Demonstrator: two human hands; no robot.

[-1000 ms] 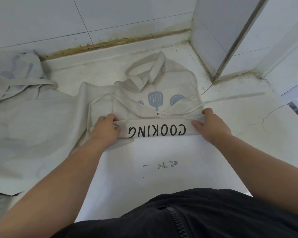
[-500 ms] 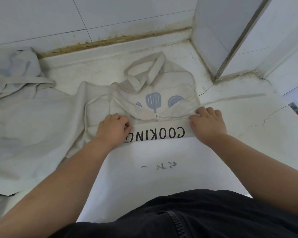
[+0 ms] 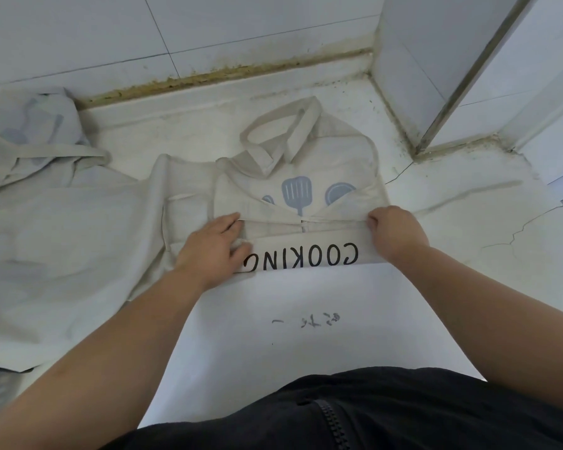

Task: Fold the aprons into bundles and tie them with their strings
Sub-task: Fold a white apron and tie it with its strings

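A cream apron printed with COOKING and blue utensils lay flat on a white worktop. Its near edge was turned into a narrow folded band that ran from the left fingers to the right fingers.

The cloth looked light, thin and limp, so a fold would probably spring open unless pressed. The best hold seemed to be at both ends of the band, keeping the layers together.

The left hand rested palm down on the band's left end, fingers straight and slightly spread, flattening the cloth. The right hand had its fingers curled under, pinching the band's right end.

1 waist string trailed away beyond the right fingers, and the neck loop lay past both sets of fingertips. A 2nd apron lay spread out beyond the left fingers.
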